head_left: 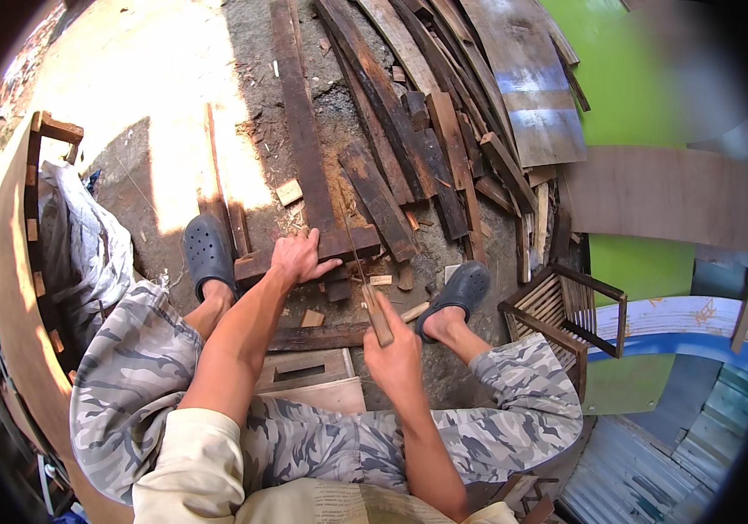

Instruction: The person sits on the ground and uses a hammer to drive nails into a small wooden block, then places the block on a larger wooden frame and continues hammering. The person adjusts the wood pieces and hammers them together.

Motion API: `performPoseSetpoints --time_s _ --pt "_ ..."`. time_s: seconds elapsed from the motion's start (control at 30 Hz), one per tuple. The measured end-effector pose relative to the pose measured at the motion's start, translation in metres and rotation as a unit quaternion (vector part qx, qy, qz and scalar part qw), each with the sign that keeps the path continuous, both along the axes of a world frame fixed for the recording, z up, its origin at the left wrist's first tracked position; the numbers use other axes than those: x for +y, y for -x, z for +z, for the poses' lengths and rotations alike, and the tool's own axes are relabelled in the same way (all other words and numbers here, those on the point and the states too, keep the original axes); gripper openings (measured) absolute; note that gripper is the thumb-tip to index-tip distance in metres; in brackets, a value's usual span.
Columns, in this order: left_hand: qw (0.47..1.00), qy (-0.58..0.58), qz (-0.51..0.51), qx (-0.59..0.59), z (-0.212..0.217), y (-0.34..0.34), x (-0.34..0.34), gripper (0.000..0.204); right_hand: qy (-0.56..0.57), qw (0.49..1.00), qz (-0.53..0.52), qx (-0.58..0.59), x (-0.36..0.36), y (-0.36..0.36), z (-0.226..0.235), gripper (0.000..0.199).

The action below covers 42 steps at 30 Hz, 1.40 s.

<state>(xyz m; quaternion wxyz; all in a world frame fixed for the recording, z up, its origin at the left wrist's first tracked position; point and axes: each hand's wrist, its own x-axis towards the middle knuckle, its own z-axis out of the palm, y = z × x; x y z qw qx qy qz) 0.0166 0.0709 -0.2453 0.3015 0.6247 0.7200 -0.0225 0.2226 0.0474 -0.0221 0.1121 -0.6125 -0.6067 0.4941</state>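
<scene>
Sawdusty ground; handsaw (363,275) points away, near-vertical, across plank (304,140).

Dusty concrete ground (173,105) bears scattered dark planks (374,96) and offcuts (288,191).

Rough, weathered wood plank (304,148); saw (365,279) with thin dull metal blade and smooth pale wooden handle; matt rubbery grey clogs (208,253); camouflage cloth trousers (130,367); gritty concrete floor (147,79).

No pkgs, labels or screens are seen among the planks. One poss. sign is seen at far right: a curved white panel (679,319) w/ blue band, orange marks near its top edge.
</scene>
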Motion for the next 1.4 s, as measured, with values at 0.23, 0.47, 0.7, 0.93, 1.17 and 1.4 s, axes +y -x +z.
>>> performPoseSetpoints --time_s 0.23,0.47,0.7,0.93,1.17,1.4 --pt "1.0 0.007 -0.019 0.006 0.005 -0.009 0.01 0.086 0.004 1.0 -0.022 -0.006 0.028 0.01 -0.058 0.056" --pt "1.0 0.002 -0.005 -0.001 0.003 -0.003 0.003 0.087 -0.039 0.998 -0.022 0.039 -0.032 -0.03 -0.013 0.057" --pt "1.0 0.003 -0.016 0.007 0.003 -0.006 0.007 0.086 -0.042 0.999 -0.014 0.013 0.008 0.003 -0.084 0.062" --pt "1.0 0.003 -0.017 0.018 0.002 -0.006 0.006 0.086 -0.018 0.999 -0.035 0.025 -0.037 -0.03 -0.035 0.058" --pt "0.999 -0.012 -0.027 0.017 -0.002 -0.004 0.004 0.086 -0.046 0.998 -0.025 0.02 -0.012 -0.013 -0.076 0.06" --pt "0.999 -0.02 -0.03 0.022 -0.002 -0.005 0.008 0.087 -0.033 0.999 -0.019 0.019 -0.027 -0.028 -0.067 0.061"
